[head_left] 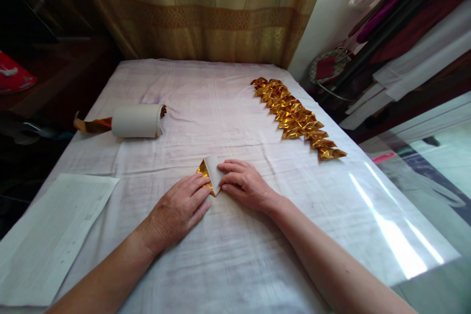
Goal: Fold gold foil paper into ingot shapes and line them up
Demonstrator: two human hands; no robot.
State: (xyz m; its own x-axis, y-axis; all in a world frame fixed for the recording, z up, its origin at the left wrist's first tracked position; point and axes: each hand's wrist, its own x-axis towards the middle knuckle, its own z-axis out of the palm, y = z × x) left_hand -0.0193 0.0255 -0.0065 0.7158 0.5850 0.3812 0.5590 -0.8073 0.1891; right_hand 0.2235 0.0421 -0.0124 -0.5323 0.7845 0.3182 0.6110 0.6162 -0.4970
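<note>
A small piece of gold foil paper with a pale backing (214, 169) lies partly folded on the cloth-covered table in front of me. One side shows shiny gold, the other a plain whitish flap. My left hand (180, 204) holds its gold side, fingers together and pressed down on it. From the right, my right hand (245, 184) grips the pale flap with bent fingers, fingertips at its edge. The thumbs' hold on the paper is partly hidden.
Folded gold foil pieces (294, 115) lie in overlapping rows at the back right. A roll of pale-backed gold paper (135, 121) rests at the left, a printed sheet (55, 235) nearer me. Behind the table hangs a curtain (206, 14); clothes (423, 54) hang at the right.
</note>
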